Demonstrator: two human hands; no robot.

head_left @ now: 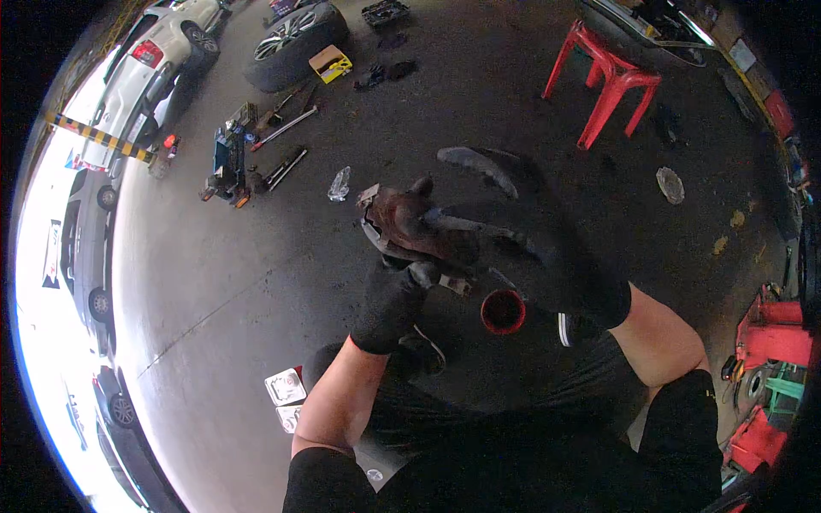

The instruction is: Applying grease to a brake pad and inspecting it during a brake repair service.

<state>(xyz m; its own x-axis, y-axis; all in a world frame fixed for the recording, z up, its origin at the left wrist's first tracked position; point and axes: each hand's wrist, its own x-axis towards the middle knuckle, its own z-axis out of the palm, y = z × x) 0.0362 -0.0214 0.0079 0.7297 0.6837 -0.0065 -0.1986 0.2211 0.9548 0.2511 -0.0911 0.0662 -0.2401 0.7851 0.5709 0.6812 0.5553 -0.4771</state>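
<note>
A rusty brown brake caliper [410, 224] with a silver-grey bracket edge is held up in front of me. My left hand [395, 295], in a black glove, grips it from below with the thumb against its lower side. Also gloved in black, my right hand [547, 231] is at the caliper's right side with its fingers spread. One of its fingers reaches the caliper's surface; another stretches out above it. Below the hands a small round red container [503, 312] with dark contents stands on the floor between my feet.
A red plastic stool [609, 73] stands at the far right. A wheel [295, 43], a yellow box [330, 64] and tools [227, 167] lie at the far left. Crumpled clear plastic [339, 184] lies beyond the caliper. White packages [285, 387] sit by my left arm; parked cars [85, 231] line the left.
</note>
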